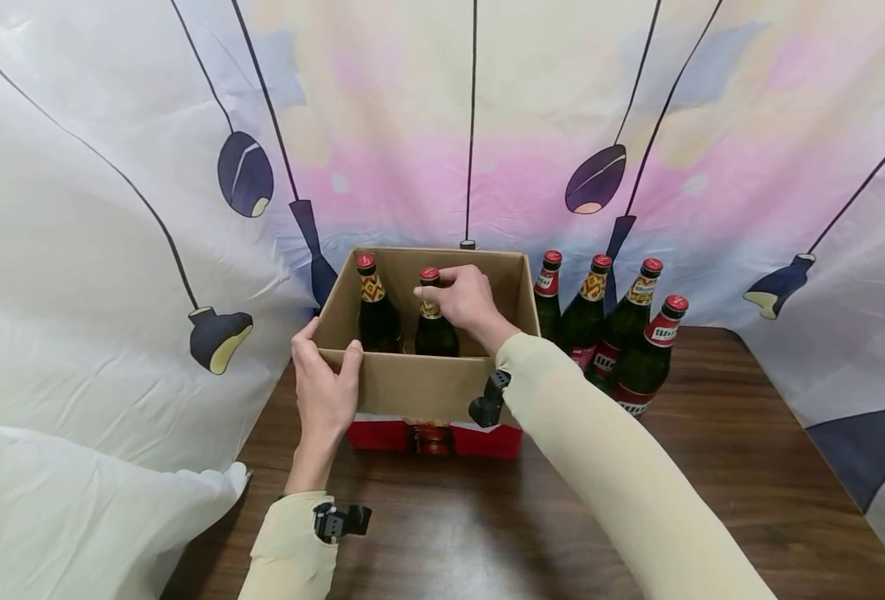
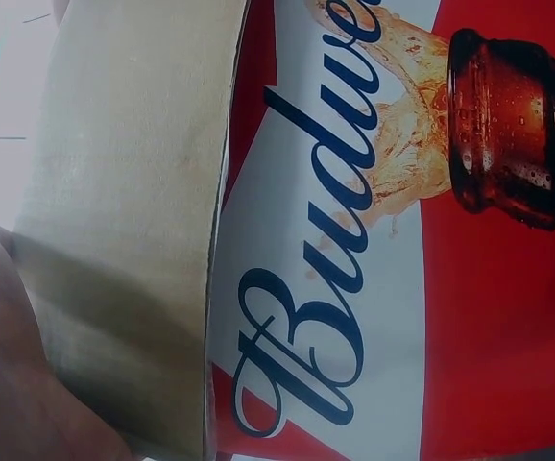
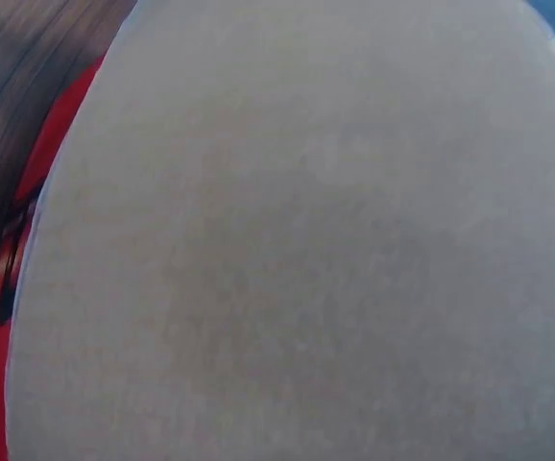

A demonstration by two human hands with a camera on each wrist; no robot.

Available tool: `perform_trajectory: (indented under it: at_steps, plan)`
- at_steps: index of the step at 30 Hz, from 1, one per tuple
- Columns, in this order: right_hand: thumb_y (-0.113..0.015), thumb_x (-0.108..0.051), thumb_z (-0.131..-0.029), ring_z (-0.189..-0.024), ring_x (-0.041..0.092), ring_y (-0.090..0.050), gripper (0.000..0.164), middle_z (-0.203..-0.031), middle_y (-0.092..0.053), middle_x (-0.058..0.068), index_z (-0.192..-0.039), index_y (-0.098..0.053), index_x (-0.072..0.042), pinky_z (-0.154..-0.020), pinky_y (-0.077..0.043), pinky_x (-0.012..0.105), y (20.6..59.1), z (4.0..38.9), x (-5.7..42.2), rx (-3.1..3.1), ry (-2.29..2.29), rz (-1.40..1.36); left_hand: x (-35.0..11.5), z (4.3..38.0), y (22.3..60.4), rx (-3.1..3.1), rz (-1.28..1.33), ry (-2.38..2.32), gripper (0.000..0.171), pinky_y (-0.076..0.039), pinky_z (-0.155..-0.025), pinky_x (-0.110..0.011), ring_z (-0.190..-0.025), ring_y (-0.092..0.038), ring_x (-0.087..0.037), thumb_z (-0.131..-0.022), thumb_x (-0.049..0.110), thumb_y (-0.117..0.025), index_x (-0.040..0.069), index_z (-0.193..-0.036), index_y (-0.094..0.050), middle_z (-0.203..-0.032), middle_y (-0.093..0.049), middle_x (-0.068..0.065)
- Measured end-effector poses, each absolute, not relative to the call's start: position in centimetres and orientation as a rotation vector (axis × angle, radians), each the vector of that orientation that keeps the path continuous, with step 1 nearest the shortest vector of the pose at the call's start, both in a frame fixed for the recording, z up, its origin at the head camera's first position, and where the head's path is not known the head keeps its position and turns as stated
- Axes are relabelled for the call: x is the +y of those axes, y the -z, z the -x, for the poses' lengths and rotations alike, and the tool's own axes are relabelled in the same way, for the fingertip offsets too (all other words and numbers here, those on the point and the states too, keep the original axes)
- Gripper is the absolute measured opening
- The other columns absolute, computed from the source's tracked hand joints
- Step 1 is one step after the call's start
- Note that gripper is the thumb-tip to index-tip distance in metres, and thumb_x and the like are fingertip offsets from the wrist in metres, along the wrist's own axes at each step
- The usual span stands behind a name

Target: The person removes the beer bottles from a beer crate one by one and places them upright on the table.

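Observation:
An open cardboard box [image 1: 412, 385] stands on the table, its front flap folded down over a red and white printed side [image 2: 498, 317]. My left hand [image 1: 326, 385] holds the box at its front left corner, thumb at the front edge and fingers along the left wall. Inside, a green beer bottle [image 1: 437, 337] with a red cap stands near the middle. My right hand [image 1: 474, 302] reaches over the box and pinches that bottle by its neck. Another beer bottle [image 1: 378, 321] stands upright at the left inside the box. In the right wrist view the plain flap [image 3: 297, 230] hides the hand.
Right of the box, several green bottles [image 1: 647, 354] with red caps stand close together on the wooden table [image 1: 720, 450]. A printed cloth [image 1: 412, 125] with lamp drawings hangs behind. White fabric [image 1: 97, 508] bunches along the left table edge.

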State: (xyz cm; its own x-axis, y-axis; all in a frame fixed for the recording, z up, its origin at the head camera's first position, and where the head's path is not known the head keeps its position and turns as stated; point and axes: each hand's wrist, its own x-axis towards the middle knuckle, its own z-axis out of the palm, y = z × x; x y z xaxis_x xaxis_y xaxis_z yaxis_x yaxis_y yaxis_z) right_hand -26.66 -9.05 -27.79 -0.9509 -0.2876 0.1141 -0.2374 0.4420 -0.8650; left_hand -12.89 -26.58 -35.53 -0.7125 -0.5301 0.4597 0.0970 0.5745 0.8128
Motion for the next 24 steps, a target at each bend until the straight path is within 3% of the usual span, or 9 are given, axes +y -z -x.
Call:
perform_trajectory:
  at_steps: [7,16,24]
  plan:
    - [-0.082,-0.03,-0.093,-0.101,0.024,-0.069,0.036,-0.115,-0.079,0.01,-0.125,-0.08,-0.013,-0.081,-0.054,0.035,27.2,25.7,-8.2,2.514,1.857,0.447,-26.7,12.9,35.7,-2.116,-0.354,1.133,0.069,-0.043,-0.107,-0.061,-0.133,-0.051,-0.04,-0.1,0.036,-0.06,0.01,-0.158,-0.034,-0.153,-0.044,-0.021]
    - [-0.084,-0.025,-0.091,-0.109,0.028,-0.073,0.041,-0.116,-0.079,0.016,-0.129,-0.077,-0.009,-0.096,-0.058,0.042,25.7,25.9,-6.8,2.435,2.036,0.489,-26.8,13.1,35.6,-2.106,-0.35,1.124,0.07,-0.043,-0.106,-0.061,-0.134,-0.051,-0.04,-0.099,0.035,-0.061,0.01,-0.158,-0.034,-0.156,-0.043,-0.021]
    - [-0.085,-0.029,-0.09,-0.096,0.02,-0.072,0.04,-0.114,-0.079,0.014,-0.127,-0.079,-0.014,-0.083,-0.059,0.032,23.8,26.0,-5.1,2.455,2.048,0.457,-26.8,13.2,35.7,-2.107,-0.362,1.133,0.07,-0.043,-0.106,-0.06,-0.134,-0.052,-0.04,-0.098,0.036,-0.062,0.011,-0.158,-0.034,-0.156,-0.043,-0.02]
